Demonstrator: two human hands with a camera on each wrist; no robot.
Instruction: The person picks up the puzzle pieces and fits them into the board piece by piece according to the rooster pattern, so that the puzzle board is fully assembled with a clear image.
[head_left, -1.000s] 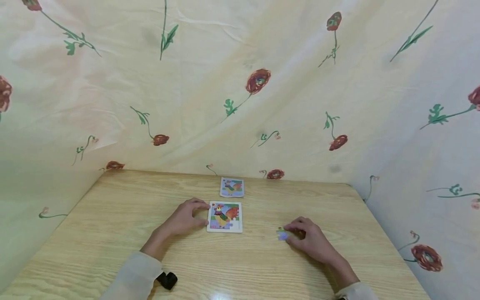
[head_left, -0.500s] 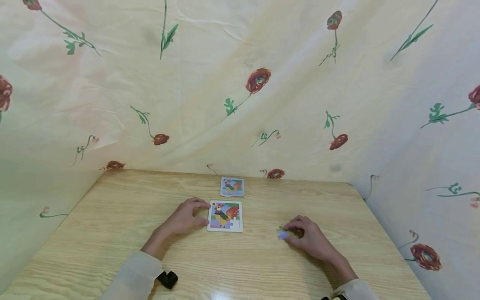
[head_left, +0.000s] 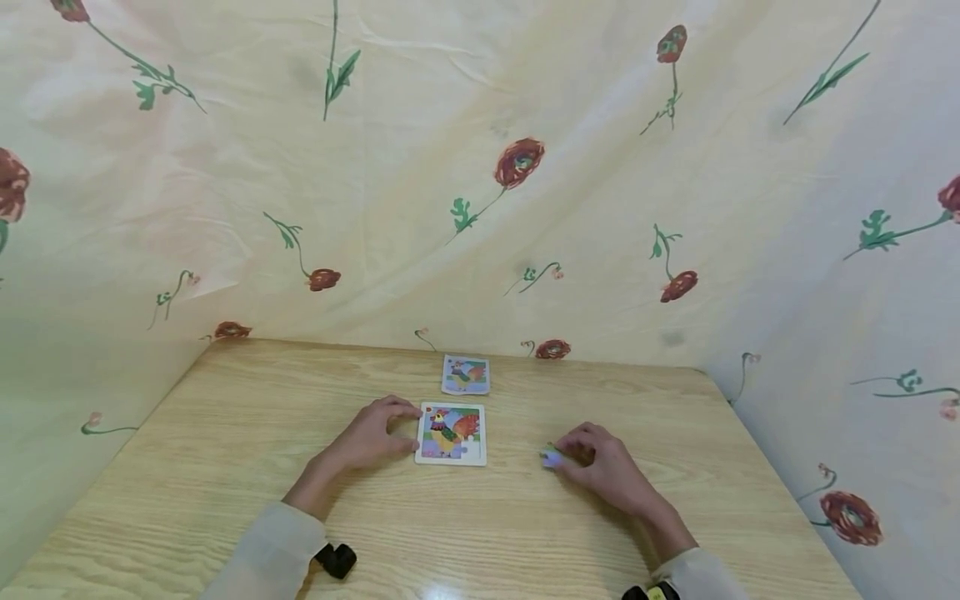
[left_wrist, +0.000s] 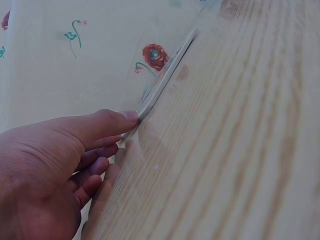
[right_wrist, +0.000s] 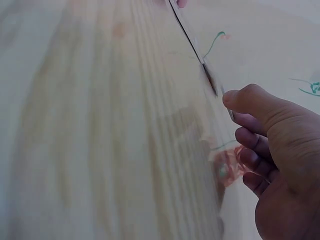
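Note:
A square jigsaw puzzle [head_left: 476, 451] with a white rim shows a colourful rooster and lies flat on the table. Its lower right part is bare white. My left hand [head_left: 370, 435] holds it by the left edge, the thumb low and the fingertips near the upper corner. In the left wrist view, the thumb [left_wrist: 120, 118] is on the puzzle's edge. To the right of the puzzle, my right hand [head_left: 609, 468] pinches a green and lilac puzzle piece [head_left: 551, 457] between thumb and fingers. The right wrist view shows the piece [right_wrist: 231, 114] edge-on, partly hidden by the thumb.
Behind the puzzle lies a small picture card [head_left: 466, 375] with the same rooster. A wood-grain table [head_left: 480, 533] carries everything. Cream cloth with red flowers [head_left: 420, 167] hangs along the back and sides. Black devices [head_left: 337, 561] sit at the wrists.
My right hand has moved left and slightly toward the back with the puzzle piece, nearer the jigsaw puzzle. The left hand stays at the puzzle's edge.

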